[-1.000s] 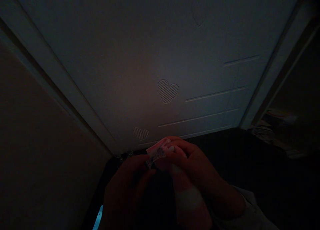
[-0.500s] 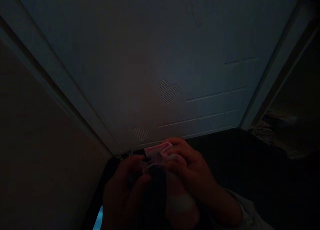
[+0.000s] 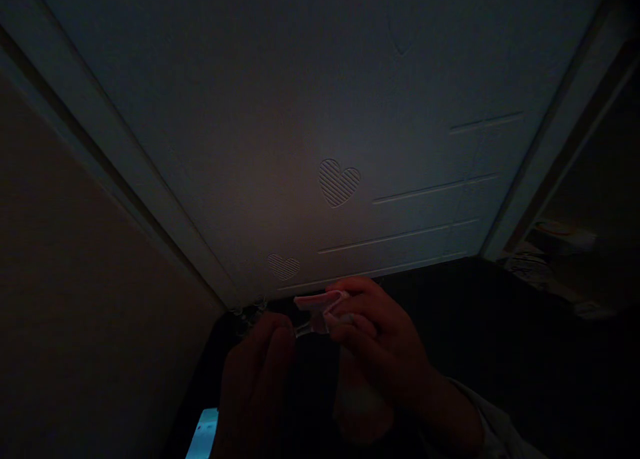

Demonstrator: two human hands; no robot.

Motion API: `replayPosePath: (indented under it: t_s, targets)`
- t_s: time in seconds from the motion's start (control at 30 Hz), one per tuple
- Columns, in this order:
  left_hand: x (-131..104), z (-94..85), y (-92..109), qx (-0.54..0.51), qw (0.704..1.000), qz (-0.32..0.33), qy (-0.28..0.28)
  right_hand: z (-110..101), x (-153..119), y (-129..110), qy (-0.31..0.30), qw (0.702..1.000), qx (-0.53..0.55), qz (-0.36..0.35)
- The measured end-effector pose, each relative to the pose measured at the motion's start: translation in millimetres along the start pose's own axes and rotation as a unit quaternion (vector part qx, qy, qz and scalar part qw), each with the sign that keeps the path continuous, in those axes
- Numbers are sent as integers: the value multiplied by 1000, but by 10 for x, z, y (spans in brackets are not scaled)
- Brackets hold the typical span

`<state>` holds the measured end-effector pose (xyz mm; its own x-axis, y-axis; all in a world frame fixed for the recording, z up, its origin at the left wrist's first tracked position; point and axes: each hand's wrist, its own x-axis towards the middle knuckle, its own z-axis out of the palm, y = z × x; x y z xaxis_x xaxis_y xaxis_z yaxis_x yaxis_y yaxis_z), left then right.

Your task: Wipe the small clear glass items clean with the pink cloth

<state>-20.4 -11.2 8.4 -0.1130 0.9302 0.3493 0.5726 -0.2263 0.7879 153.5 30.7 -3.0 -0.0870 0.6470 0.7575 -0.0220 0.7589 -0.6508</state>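
Note:
The light is very dim. My right hand (image 3: 383, 339) is closed around the folded top of a pink and pale sock (image 3: 363, 406), whose striped lower part hangs below the fingers. From the sock's opening a small clear plastic piece (image 3: 313, 324) sticks out to the left; its exact kind is too dark to tell. My left hand (image 3: 263, 359) pinches the free end of this plastic piece between thumb and fingers. The sock's pink cuff edge (image 3: 317, 302) stands out just above the plastic.
A pale door (image 3: 280, 126) with engraved hearts and lines stands in front, its frame at both sides. A wall (image 3: 75, 279) is on the left. A glowing bluish screen-like thing (image 3: 205, 432) lies at lower left. Dim clutter (image 3: 555, 252) lies at right.
My left thumb and fingers have closed together over the plastic's end, which they held more openly before. More of the glowing thing shows. My right hand has barely moved.

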Motion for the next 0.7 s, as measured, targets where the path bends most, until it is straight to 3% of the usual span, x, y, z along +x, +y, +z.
replayPosePath:
  t_s: [0.1,0.2,0.33,0.47,0.53,0.7]
  targets:
    - [29,2,-71,25,999,-7,-30,2,-7,0,-12,1000,-11,-17]
    - [46,13,-18,3,999,-53,-9,-11,-8,1,-29,999,-23,-31]
    - [42,45,79,-37,997,-61,14,-26,-4,17,-33,998,-35,-38]
    - [-6,103,-42,-118,991,15,66,-8,-29,76,-3,1000,-14,1]
    - [-35,131,-112,-103,990,40,91,-3,-48,106,16,999,7,35]
    - [-38,127,-99,-32,996,-21,85,-29,-62,116,1,995,52,88]
